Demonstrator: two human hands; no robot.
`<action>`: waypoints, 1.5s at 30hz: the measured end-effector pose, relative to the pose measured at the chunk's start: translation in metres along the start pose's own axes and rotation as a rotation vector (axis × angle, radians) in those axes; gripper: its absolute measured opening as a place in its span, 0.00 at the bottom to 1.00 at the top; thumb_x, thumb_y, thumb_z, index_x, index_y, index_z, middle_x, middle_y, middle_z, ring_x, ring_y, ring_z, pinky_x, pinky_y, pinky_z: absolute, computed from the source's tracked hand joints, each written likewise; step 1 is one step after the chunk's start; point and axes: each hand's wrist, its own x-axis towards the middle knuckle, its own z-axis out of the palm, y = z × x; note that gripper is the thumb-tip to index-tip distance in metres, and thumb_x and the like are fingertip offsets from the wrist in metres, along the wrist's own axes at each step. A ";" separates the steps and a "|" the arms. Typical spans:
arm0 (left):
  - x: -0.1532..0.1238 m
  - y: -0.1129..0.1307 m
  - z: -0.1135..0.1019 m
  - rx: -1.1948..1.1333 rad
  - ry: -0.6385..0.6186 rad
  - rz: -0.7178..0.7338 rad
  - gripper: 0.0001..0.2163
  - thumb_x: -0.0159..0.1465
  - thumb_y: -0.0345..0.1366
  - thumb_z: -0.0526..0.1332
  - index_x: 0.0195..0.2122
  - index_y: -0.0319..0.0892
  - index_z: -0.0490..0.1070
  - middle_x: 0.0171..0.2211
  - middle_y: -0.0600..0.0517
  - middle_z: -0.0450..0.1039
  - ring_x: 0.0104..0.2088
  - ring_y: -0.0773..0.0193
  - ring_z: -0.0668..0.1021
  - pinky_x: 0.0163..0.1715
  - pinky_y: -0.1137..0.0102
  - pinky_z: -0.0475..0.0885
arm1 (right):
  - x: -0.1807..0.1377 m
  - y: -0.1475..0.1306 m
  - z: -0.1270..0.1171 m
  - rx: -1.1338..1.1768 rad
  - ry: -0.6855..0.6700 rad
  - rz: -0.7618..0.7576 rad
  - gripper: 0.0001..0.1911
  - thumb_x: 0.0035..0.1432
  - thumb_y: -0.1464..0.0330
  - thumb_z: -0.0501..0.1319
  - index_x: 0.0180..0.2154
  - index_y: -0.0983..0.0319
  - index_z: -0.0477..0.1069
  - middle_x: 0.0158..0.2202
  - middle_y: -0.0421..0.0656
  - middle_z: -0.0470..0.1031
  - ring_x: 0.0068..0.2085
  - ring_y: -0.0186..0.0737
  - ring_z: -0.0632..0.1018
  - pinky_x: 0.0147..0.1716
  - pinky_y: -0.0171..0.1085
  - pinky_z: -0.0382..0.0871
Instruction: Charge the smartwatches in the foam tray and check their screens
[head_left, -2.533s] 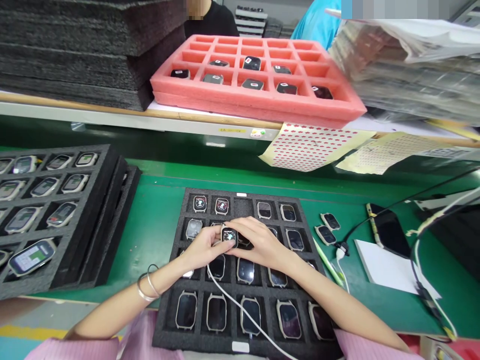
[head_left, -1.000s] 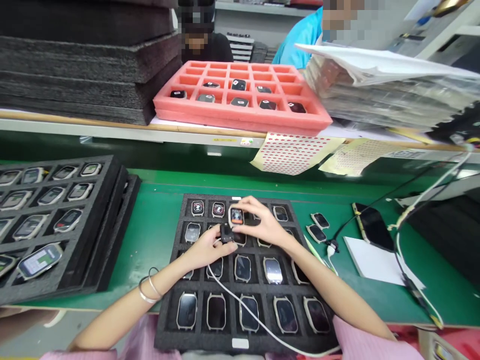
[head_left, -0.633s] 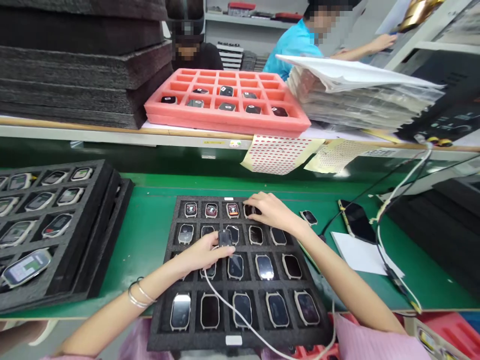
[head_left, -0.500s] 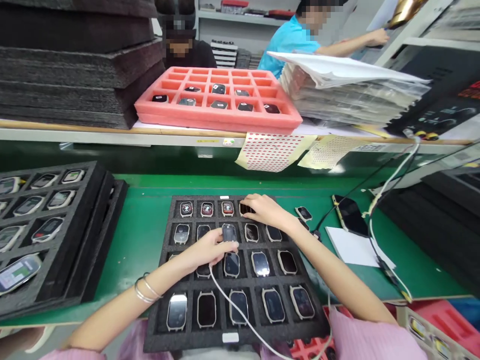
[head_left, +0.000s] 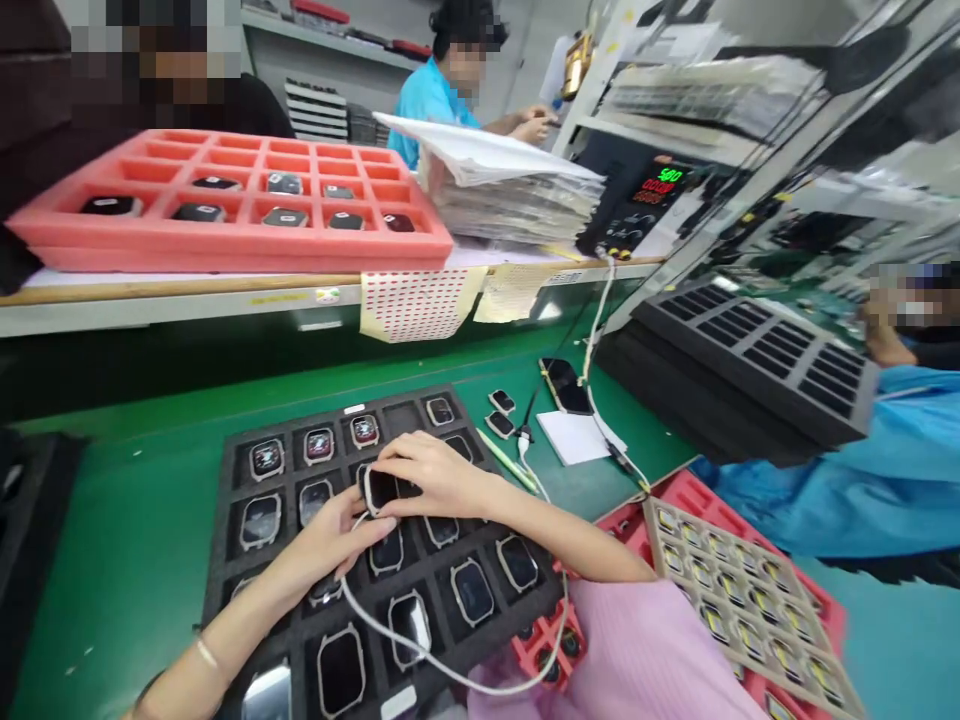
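Observation:
My right hand [head_left: 435, 478] pinches a smartwatch [head_left: 381, 490] without a strap, its dark screen tilted, above the black foam tray [head_left: 397, 692]. My left hand [head_left: 346, 530] is closed at the watch's left side, with a white cable [head_left: 420, 650] coming out from under its fingers. The cable's end is hidden between hand and watch. More strapless watches lie face up in the tray's slots; a watch with a lit dial [head_left: 319, 445] is in the back row. The fourth slot of that row [head_left: 405, 416] holds no watch.
Two small watches [head_left: 501, 402], a green pen [head_left: 506, 460], a phone [head_left: 564, 385] and white paper [head_left: 574, 437] lie right of the tray. A pink foam tray [head_left: 240, 255] sits on the shelf. Black trays [head_left: 750, 350] and a beige tray [head_left: 757, 600] are at right, near a co-worker's blue sleeve [head_left: 810, 500].
The view has turned to the right. My right hand has lifted a watch from the back row's fourth slot and brought it to my left hand, which stays over the tray with the cable.

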 end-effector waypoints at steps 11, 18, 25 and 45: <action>0.008 -0.006 -0.002 -0.086 0.118 0.060 0.21 0.56 0.51 0.64 0.38 0.37 0.68 0.17 0.61 0.64 0.08 0.77 0.57 0.07 0.78 0.50 | 0.007 -0.003 0.011 0.045 -0.003 -0.056 0.17 0.62 0.63 0.59 0.50 0.65 0.68 0.46 0.52 0.72 0.47 0.49 0.72 0.45 0.47 0.70; 0.007 -0.010 -0.001 -0.137 0.137 0.127 0.18 0.53 0.46 0.69 0.34 0.35 0.72 0.27 0.51 0.74 0.26 0.68 0.73 0.28 0.74 0.68 | 0.001 -0.009 0.025 0.163 0.038 -0.076 0.21 0.58 0.63 0.63 0.51 0.64 0.66 0.44 0.51 0.73 0.45 0.46 0.75 0.44 0.45 0.72; 0.008 -0.017 -0.003 -0.128 0.119 0.139 0.16 0.53 0.45 0.69 0.31 0.35 0.73 0.24 0.54 0.70 0.26 0.67 0.70 0.28 0.73 0.65 | -0.004 -0.009 0.030 0.222 0.103 -0.066 0.25 0.57 0.61 0.64 0.52 0.65 0.65 0.44 0.51 0.76 0.45 0.47 0.76 0.46 0.47 0.72; 0.005 -0.011 -0.003 0.005 0.139 0.133 0.19 0.56 0.46 0.67 0.43 0.39 0.72 0.35 0.49 0.75 0.36 0.61 0.74 0.40 0.68 0.70 | 0.010 0.032 0.002 0.184 0.131 0.102 0.25 0.57 0.61 0.65 0.54 0.61 0.63 0.49 0.50 0.67 0.52 0.47 0.69 0.52 0.47 0.65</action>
